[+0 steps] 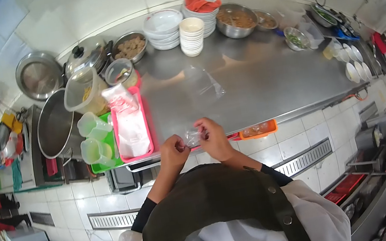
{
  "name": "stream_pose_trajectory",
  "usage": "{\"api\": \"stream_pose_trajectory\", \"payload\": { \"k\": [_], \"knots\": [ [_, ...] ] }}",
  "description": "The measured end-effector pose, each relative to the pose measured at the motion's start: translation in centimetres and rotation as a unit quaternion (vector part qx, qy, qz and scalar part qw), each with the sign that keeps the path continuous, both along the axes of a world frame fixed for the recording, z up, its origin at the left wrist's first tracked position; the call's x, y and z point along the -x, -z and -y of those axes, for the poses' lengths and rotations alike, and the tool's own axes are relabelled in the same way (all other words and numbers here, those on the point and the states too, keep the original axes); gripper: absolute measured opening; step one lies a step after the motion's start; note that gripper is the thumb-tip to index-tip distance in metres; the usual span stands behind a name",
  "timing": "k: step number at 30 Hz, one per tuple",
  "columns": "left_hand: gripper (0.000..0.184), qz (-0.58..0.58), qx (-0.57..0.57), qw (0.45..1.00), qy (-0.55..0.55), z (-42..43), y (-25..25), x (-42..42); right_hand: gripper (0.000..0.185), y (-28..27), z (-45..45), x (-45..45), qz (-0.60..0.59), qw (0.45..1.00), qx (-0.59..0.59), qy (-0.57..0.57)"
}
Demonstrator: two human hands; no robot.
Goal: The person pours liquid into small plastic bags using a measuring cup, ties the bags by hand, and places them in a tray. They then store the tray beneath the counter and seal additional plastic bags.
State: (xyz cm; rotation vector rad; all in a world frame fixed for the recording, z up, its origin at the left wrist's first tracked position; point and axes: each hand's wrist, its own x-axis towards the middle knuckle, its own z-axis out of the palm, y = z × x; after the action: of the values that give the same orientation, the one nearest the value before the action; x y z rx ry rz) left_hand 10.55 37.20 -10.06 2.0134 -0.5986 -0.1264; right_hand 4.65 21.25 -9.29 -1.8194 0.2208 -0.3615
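Between my two hands, at the front edge of the steel counter, is a small clear plastic bag (191,137). The fingers of my left hand (173,150) are curled and pinch one side of it. My right hand (213,139) grips the other side between thumb and fingers. Farther in on the counter (253,79) lies another piece of clear plastic (206,81), flat and crinkled. Left of my hands a pink tray (149,128) holds a stack of white sheets or bags (133,136), with a red-and-white packet (120,99) on top.
Stacked bowls (164,27), small white cups (192,38) and a metal bowl of food (236,21) line the back. At left are plastic jugs (93,126) in a green tray and a large pot (56,125). An orange bin (258,130) sits below the front edge.
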Motion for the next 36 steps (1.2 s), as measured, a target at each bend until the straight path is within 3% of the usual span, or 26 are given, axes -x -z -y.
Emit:
{"api": "stream_pose_trajectory", "payload": {
  "k": [3, 10, 13, 15, 19, 22, 25, 29, 31, 33, 34, 36],
  "knots": [
    [0.016, -0.039, -0.007, 0.999, 0.002, -0.3, 0.7, -0.1, 0.035, -0.2, 1.1, -0.1, 0.033, 0.995, 0.091, 0.006],
    [0.003, -0.096, 0.09, 0.989, 0.062, 0.4, -0.3, 0.2, 0.024, 1.0, 2.2, -0.1, -0.041, 0.989, 0.051, -0.134],
    [0.012, -0.081, 0.099, 0.988, 0.09, 0.0, 0.1, 0.0, 0.032, -0.5, 1.5, -0.1, 0.026, 0.961, 0.236, -0.142],
    [0.012, -0.059, 0.118, 0.988, 0.074, 0.1, 0.1, 0.3, 0.033, 0.1, 0.7, -0.1, -0.01, 0.952, 0.278, -0.13],
    [0.014, 0.003, 0.016, 0.999, 0.048, -0.6, -0.6, 0.8, 0.033, 0.3, -1.0, 0.0, -0.077, 0.934, 0.325, -0.129],
    [0.016, 0.028, -0.026, 0.999, 0.039, -1.2, -0.1, 0.8, 0.031, -1.3, -2.6, -0.6, -0.148, 0.922, 0.311, -0.178],
    [0.018, -0.001, -0.049, 0.999, -0.002, -2.5, -2.0, 0.9, 0.036, -0.7, -4.0, -1.1, -0.134, 0.926, 0.293, -0.199],
    [0.02, 0.047, -0.028, 0.997, -0.047, -5.2, 1.8, 0.6, 0.031, 0.5, -5.3, -2.4, -0.113, 0.93, 0.275, -0.216],
    [0.023, 0.094, -0.023, 0.994, -0.056, -6.7, 0.8, 0.4, 0.027, 0.4, -5.3, -3.9, -0.137, 0.928, 0.26, -0.23],
    [0.024, 0.041, -0.016, 0.995, -0.084, -8.1, -1.5, 0.5, 0.025, -0.6, -6.5, -5.1, -0.16, 0.923, 0.248, -0.247],
    [0.028, 0.074, -0.011, 0.994, -0.082, -9.0, -1.2, 0.3, 0.023, -1.1, -7.4, -5.5, -0.168, 0.92, 0.241, -0.259],
    [0.028, 0.044, 0.012, 0.993, -0.106, -10.7, -1.6, 0.3, 0.022, -1.7, -9.1, -6.4, -0.097, 0.911, 0.286, -0.281]
  ]
}}
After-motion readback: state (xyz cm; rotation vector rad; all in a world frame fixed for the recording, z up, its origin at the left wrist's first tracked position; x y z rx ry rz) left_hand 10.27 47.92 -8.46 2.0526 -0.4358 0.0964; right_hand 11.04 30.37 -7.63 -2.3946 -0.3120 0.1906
